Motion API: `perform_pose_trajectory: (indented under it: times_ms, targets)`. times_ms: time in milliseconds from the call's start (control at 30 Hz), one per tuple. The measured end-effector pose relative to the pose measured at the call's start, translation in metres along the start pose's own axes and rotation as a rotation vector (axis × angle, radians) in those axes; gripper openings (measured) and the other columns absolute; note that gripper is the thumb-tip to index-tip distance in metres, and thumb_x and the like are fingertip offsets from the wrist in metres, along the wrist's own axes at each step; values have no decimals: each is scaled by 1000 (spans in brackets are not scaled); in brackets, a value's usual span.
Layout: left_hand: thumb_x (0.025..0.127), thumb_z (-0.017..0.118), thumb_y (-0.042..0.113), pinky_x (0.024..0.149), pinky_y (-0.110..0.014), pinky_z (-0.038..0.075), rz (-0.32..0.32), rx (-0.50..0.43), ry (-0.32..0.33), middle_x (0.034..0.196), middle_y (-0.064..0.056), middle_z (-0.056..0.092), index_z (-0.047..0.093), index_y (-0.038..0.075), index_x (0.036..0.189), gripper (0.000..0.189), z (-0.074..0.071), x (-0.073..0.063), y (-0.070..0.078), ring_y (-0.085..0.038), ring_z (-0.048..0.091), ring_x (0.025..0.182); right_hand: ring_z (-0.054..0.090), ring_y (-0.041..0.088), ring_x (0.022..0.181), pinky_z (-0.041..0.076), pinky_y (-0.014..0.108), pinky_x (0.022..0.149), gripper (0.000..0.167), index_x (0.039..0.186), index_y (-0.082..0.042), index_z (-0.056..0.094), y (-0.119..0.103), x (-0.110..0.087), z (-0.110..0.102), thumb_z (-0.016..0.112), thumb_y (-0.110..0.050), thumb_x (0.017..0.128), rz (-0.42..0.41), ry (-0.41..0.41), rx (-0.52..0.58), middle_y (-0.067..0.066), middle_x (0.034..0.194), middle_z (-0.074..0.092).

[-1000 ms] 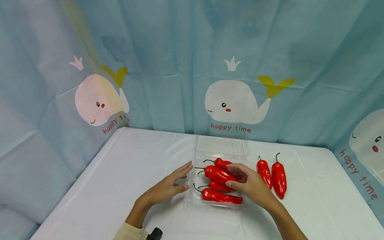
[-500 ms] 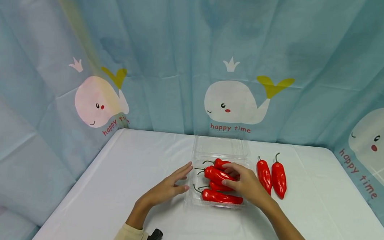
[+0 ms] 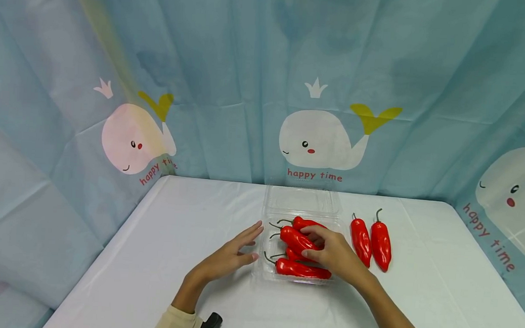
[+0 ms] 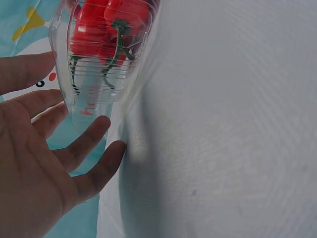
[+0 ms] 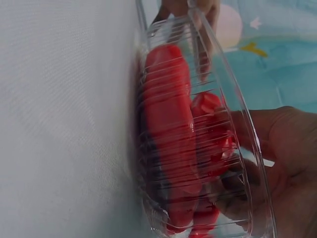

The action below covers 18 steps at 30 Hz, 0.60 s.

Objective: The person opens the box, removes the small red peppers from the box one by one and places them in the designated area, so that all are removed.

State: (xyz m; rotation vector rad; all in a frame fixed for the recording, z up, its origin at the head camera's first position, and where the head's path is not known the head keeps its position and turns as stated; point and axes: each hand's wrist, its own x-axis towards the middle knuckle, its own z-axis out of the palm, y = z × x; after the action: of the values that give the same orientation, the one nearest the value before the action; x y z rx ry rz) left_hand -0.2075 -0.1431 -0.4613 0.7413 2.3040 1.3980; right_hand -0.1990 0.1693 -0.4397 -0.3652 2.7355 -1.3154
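Inside a clear plastic clamshell box (image 3: 301, 281), several glossy red chili peppers lie roughly side by side, green stems toward the left. My right hand (image 3: 335, 252) reaches in from the right and grips the blunt end of one red chili pepper (image 3: 294, 238) on top, thumb on its near side and fingers on the far side. In the right wrist view, the ribbed box wall (image 5: 168, 124) stands before that hand's fingers. My left hand (image 3: 228, 257) is held open at the box's left side, fingers spread, fingertips right at the wall; its palm shows in the left wrist view.
Two more red chili peppers, a left one (image 3: 361, 241) and a right one (image 3: 381, 245), lie on the white table just right of the box. The box's clear lid (image 3: 302, 200) is folded back toward the blue whale-print curtain (image 3: 230, 108).
My right hand has shifted slightly left and down over the peppers, and the pepper it grips has tilted a little. More of the pepper behind now shows. The left hand stays put.
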Motion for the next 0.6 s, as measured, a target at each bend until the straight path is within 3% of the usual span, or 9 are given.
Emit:
perform_pose_trajectory:
  times_ms: [300,600]
  targets:
    - [108,58,18,118,-64,41,3,12,-2,179,-2,11,26,14,170,70,0,0,0,-41,43,150,66,23,102,65,39,80,54,134,-18,70,-3,-2,1,89,-14,84,29,-4,-9,4,112,72]
    - [108,58,18,118,-65,40,3,8,3,179,-1,11,26,17,170,70,-1,-1,1,-41,42,151,65,23,100,66,39,78,59,138,-11,67,-3,-6,-4,89,-14,83,2,-7,44,7,113,70]
